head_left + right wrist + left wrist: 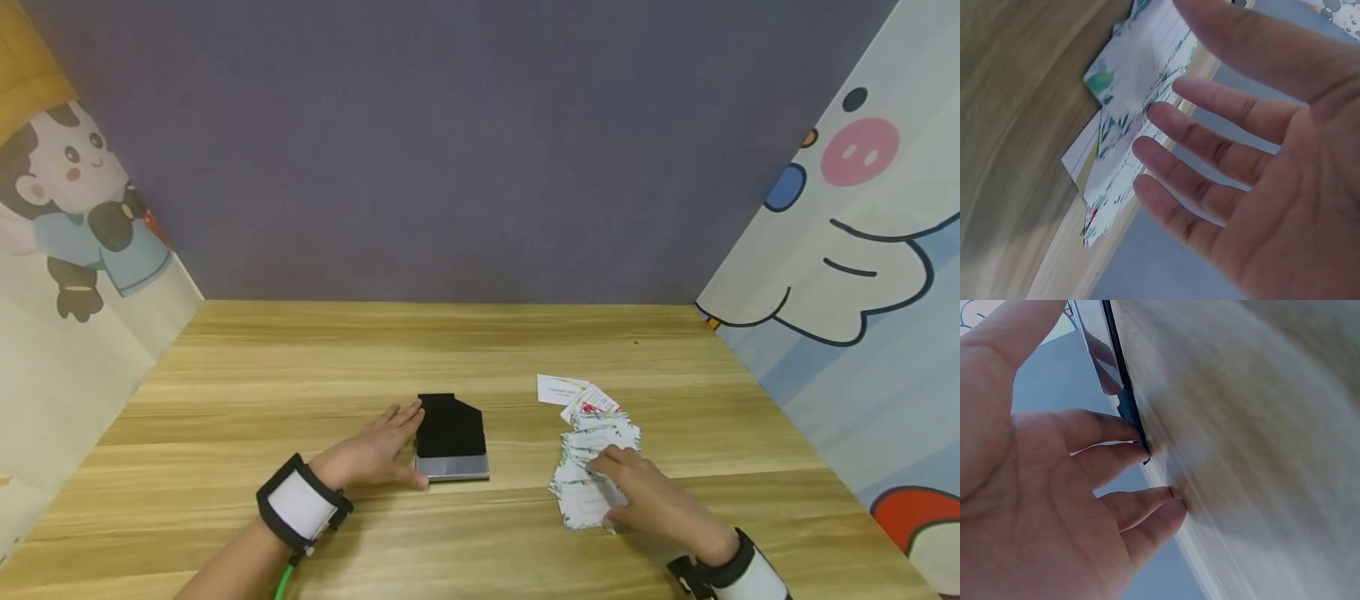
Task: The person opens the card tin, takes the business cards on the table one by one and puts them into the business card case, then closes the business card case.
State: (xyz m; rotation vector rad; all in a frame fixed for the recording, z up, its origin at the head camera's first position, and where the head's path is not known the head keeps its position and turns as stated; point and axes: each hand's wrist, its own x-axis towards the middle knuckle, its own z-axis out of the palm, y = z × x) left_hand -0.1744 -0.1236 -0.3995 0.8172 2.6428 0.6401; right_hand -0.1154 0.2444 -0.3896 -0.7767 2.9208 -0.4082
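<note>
A black card holder [450, 432] with a shiny silver strip along its near edge lies flat on the table. My left hand [378, 450] rests at its left side, fingers extended and thumb by the near corner. In the left wrist view two fingertips touch the dark edge of the holder [1129, 409], while the other fingers meet the wood. To the right, my right hand [645, 492] hovers with spread, slightly bent fingers over a fanned row of leaf-bordered cards [585, 502]. The right wrist view has its fingertips close over these cards [1141, 69], gripping none.
Beyond the fanned row lie a white printed card [558, 389] and a card with red marks [592, 402], partly overlapped. The wooden table [337, 350] ends at a grey back wall [450, 167], with cartoon-printed panels at both sides. A green cable [283, 581] trails from my left wristband.
</note>
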